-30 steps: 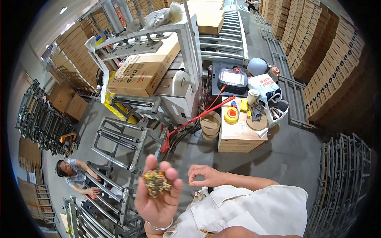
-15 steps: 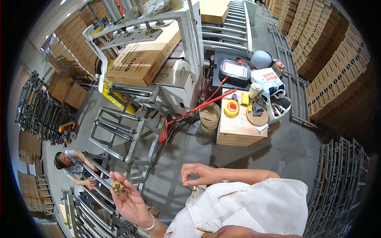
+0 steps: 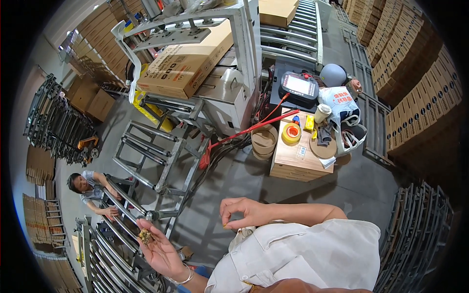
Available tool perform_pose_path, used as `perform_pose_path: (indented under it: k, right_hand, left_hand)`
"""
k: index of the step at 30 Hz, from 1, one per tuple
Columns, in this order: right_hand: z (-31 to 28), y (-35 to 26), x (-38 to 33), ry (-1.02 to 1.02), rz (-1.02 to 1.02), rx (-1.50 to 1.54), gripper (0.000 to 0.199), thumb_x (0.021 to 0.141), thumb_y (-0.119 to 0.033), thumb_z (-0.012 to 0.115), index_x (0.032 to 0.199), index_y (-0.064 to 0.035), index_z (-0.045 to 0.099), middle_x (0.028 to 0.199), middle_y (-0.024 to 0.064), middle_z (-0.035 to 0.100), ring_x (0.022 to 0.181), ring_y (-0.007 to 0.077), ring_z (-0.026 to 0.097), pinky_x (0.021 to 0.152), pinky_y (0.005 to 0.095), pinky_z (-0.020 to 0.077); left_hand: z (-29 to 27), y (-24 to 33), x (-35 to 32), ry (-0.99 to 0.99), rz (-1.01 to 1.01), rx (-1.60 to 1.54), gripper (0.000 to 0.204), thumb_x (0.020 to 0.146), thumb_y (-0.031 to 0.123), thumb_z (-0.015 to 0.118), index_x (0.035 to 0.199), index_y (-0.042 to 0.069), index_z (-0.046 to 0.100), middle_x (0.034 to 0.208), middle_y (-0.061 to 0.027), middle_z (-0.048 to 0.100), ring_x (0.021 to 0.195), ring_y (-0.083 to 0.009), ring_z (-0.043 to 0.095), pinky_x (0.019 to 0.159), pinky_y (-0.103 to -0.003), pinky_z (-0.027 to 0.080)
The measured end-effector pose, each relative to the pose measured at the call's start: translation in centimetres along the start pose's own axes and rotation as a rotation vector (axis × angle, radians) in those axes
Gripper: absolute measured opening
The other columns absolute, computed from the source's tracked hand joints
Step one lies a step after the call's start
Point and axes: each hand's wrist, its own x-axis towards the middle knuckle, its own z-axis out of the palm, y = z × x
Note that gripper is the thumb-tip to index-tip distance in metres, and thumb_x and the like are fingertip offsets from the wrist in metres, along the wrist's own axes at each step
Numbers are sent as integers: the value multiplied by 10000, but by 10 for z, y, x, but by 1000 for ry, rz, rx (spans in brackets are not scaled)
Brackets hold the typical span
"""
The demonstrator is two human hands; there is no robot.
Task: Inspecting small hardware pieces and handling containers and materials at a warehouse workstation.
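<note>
A small clump (image 3: 145,236) is held on the open left hand (image 3: 159,249); one piece is pinched in the right hand (image 3: 243,214), the rest unpicked.

A wooden crate (image 3: 299,161) bears yellow tape roll (image 3: 291,133) and cup (image 3: 322,113).

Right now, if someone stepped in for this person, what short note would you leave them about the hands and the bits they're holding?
Left hand: palm up and open, a small cluster of brownish-gold small parts resting near the fingers.
Right hand: fingers pinched together on one tiny yellowish piece, held in front of the chest, apart from the left hand.
Done: one piece is pinched in the right hand.
Left: the rest of the cluster remains in the left palm.
Nearby: grey metal tube frames stand on the floor below, and another person handles one at the left.
</note>
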Motion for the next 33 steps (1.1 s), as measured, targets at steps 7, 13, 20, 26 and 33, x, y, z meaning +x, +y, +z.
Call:
perform_pose_path:
  k: [7, 13, 20, 26, 33]
  right_hand:
    - [-10, -57, 2, -34, -126, 125, 60, 773, -71, 647, 820, -49, 617, 851, 53, 530, 828, 148, 505, 755, 281, 393]
    - [-9, -87, 2, -95, -302, 226, 57, 789, -44, 629, 842, -25, 623, 862, 80, 533, 779, 160, 520, 692, 277, 411]
    - [-5, -102, 3, -161, -512, 304, 81, 786, -44, 638, 856, -8, 619, 850, 90, 527, 768, 199, 519, 676, 297, 418]
    - [-3, -112, 1, -166, -624, 356, 67, 778, -52, 652, 827, -14, 626, 845, 91, 523, 768, 214, 513, 661, 303, 424]
    - [-5, -125, -1, -157, -706, 457, 92, 772, -77, 665, 827, -9, 636, 821, 85, 528, 752, 222, 508, 643, 287, 422]
  left_hand:
    - [-6, -3, -2, -7, 10, 12, 420, 937, 98, 356, 1326, -33, 272, 1356, -152, 333, 1256, -247, 333, 1065, -403, 276]
    - [-6, -8, -2, -79, -26, -15, 404, 936, 72, 340, 1299, -85, 262, 1347, -191, 329, 1277, -266, 295, 1074, -407, 263]
    - [-5, -6, -4, -15, -4, -20, 410, 941, 108, 349, 1313, -51, 280, 1348, -160, 341, 1252, -248, 342, 1060, -407, 279]
    - [-6, -6, -1, -25, -12, -20, 406, 942, 109, 348, 1308, -56, 284, 1345, -167, 344, 1253, -254, 340, 1058, -419, 281]
    - [-7, -10, 4, -34, -38, -39, 406, 942, 111, 351, 1305, -61, 285, 1342, -174, 350, 1258, -271, 332, 1057, -435, 277]
